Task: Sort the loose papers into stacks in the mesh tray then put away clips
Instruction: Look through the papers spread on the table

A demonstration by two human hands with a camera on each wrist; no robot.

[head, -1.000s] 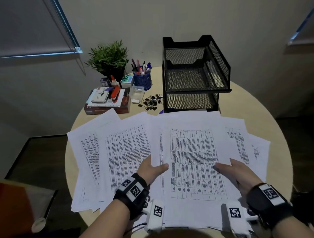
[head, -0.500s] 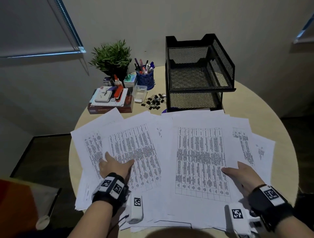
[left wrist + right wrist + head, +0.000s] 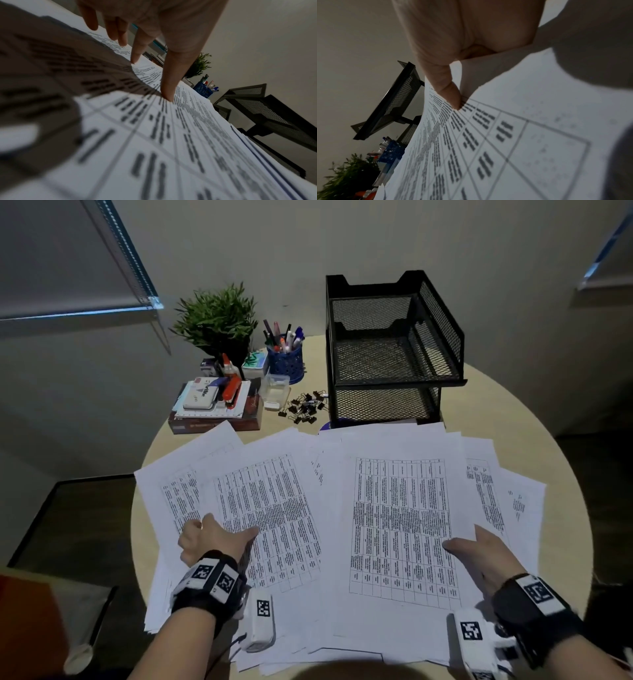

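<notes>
Loose printed papers (image 3: 342,508) lie fanned across the round table (image 3: 513,419). My left hand (image 3: 219,529) rests on the left sheets (image 3: 267,501); in the left wrist view its thumb (image 3: 169,93) and fingertips (image 3: 135,58) press down on the paper (image 3: 171,135). My right hand (image 3: 476,542) grips the right edge of the central sheet (image 3: 400,525), with the thumb (image 3: 452,97) on top and the fingers hidden beneath. The black two-tier mesh tray (image 3: 442,326) stands behind the papers and looks empty on top. Black binder clips (image 3: 305,407) lie in a heap left of the tray.
A small clear box (image 3: 275,388) sits beside the clips. Behind it stand a blue pen holder (image 3: 286,361) and a potted plant (image 3: 219,320). Books with a stapler (image 3: 215,405) are stacked at the back left. The papers overhang the table's near edge.
My left hand has moved from the central sheet leftward onto the left sheets. The right hand has stayed at the central sheet's right edge.
</notes>
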